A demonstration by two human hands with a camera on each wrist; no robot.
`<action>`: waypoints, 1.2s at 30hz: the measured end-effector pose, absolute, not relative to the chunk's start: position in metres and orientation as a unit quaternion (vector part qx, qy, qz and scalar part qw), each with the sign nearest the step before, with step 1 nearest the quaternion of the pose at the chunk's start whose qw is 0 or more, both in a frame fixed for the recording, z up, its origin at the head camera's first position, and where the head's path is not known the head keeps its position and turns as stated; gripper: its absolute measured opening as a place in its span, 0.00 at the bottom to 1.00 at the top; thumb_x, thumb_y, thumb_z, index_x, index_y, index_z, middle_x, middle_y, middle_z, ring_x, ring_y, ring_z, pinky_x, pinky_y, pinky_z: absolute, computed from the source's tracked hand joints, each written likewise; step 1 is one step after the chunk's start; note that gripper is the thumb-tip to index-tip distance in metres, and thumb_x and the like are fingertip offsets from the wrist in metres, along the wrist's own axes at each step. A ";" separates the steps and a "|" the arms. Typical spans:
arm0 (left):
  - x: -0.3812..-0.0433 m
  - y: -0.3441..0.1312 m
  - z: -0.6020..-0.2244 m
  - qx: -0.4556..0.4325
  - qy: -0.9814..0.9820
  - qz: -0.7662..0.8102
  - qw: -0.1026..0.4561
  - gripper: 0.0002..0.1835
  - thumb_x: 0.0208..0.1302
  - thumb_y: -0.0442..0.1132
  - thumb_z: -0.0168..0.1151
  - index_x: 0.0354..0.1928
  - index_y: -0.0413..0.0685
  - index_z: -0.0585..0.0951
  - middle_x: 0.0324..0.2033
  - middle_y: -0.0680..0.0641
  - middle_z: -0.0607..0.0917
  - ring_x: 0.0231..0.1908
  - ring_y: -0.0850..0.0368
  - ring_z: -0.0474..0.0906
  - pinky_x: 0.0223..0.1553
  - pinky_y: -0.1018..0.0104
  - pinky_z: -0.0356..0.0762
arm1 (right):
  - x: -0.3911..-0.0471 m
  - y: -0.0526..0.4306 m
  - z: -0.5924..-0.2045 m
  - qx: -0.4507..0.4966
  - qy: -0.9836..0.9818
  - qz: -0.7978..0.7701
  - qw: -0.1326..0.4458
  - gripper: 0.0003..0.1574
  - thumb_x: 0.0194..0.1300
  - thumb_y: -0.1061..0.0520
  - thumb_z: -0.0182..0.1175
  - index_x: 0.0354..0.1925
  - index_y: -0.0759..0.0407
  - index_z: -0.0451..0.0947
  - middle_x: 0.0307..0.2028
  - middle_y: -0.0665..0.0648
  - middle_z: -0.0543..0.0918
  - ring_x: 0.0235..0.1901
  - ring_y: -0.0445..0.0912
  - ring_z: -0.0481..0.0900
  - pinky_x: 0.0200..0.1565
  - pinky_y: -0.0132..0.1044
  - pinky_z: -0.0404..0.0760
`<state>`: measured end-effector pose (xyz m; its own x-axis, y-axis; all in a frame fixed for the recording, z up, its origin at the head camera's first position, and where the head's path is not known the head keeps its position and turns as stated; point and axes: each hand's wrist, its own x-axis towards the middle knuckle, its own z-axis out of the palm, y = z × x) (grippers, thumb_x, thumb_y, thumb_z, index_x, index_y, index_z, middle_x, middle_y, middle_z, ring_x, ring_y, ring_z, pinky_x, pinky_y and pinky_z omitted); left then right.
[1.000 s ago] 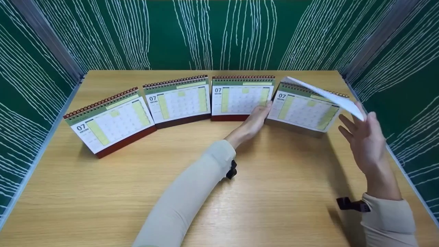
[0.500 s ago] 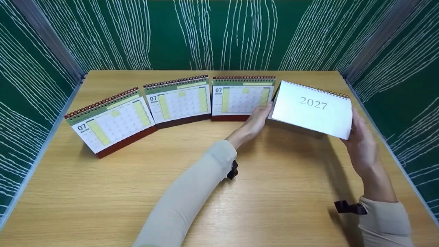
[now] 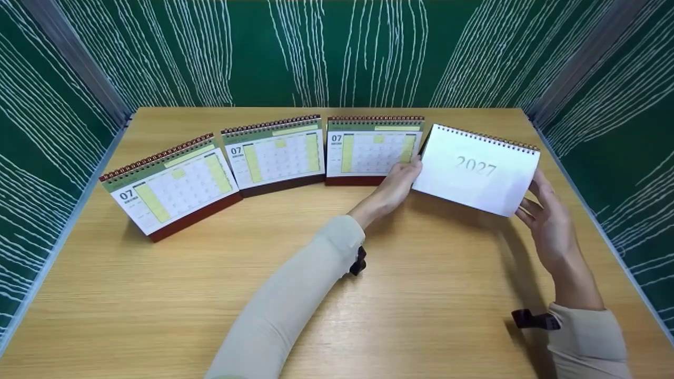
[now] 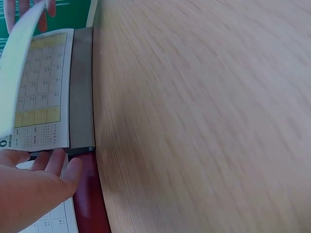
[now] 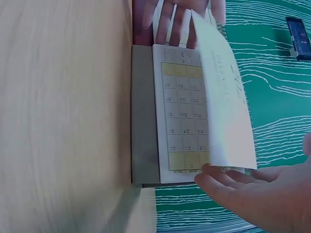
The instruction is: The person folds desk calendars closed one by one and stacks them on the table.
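Note:
A spiral-bound desk calendar (image 5: 146,116) stands at the right end of a row in the head view. Its white sheet marked 2027 (image 3: 476,173) hangs over the front from the spiral; both wrist views show it standing off the calendar page (image 5: 182,107) underneath. At the calendar's left edge rests my left hand (image 3: 392,184), fingers extended, in front of the neighbouring calendar (image 3: 368,152). My right hand (image 3: 553,223) is beside the right edge, its fingers loosely extended near the sheet's corner. Whether those fingertips touch the sheet is unclear.
Two more desk calendars, a middle one (image 3: 276,155) and a leftmost one (image 3: 171,189), complete the arc, showing page 07. Around the wooden table (image 3: 421,316) rise green walls (image 3: 263,52) with white lines.
The 2027 sheet has swung down over the front of the right calendar, covering its 07 page in the head view. My right hand has moved down and left; the left hand stays put.

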<state>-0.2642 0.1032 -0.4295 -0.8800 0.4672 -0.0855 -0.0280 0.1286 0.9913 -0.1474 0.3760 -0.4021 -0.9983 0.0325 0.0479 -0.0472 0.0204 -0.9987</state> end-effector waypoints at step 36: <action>-0.262 0.107 -0.428 0.183 0.827 0.516 0.128 0.39 0.82 0.48 0.55 0.86 0.65 0.49 0.74 0.49 0.66 0.68 0.58 0.69 0.73 0.67 0.65 | -0.176 0.388 -0.402 -0.112 -0.833 0.541 0.008 0.45 0.85 0.35 0.38 0.86 0.37 0.29 0.86 0.59 0.44 0.82 0.64 0.51 0.80 0.60 0.55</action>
<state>-0.2618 0.1069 -0.4278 -0.9004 0.4344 -0.0223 0.1706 0.4000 0.9005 -0.1762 0.3881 -0.4019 -0.9747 0.1960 -0.1073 0.1777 0.3888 -0.9040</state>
